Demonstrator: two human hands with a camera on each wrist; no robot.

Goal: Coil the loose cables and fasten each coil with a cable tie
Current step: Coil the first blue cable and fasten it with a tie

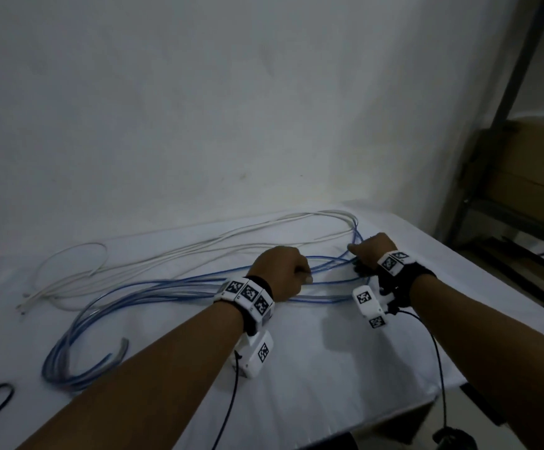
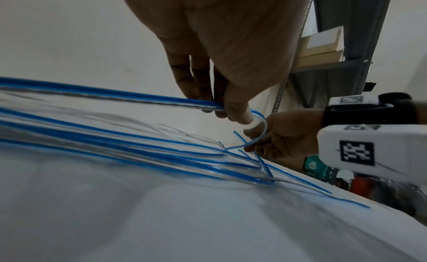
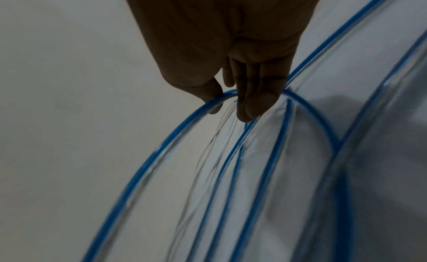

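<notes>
Against a bare pale wall, the white tabletop (image 1: 329,368) carries blue cable (image 1: 153,287) loops trailing leftward from both grips, left hand (image 1: 280,271) and right hand (image 1: 372,251) each clamped on a strand.

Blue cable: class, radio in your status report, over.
Left hand pinches blue cable; right hand grips its loops. Cable long and loose on table. White cable lies close behind.

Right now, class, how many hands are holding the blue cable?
2. The left hand pinches strands mid-table; the right hand holds a loop of the blue cable near the table's right edge.
</notes>
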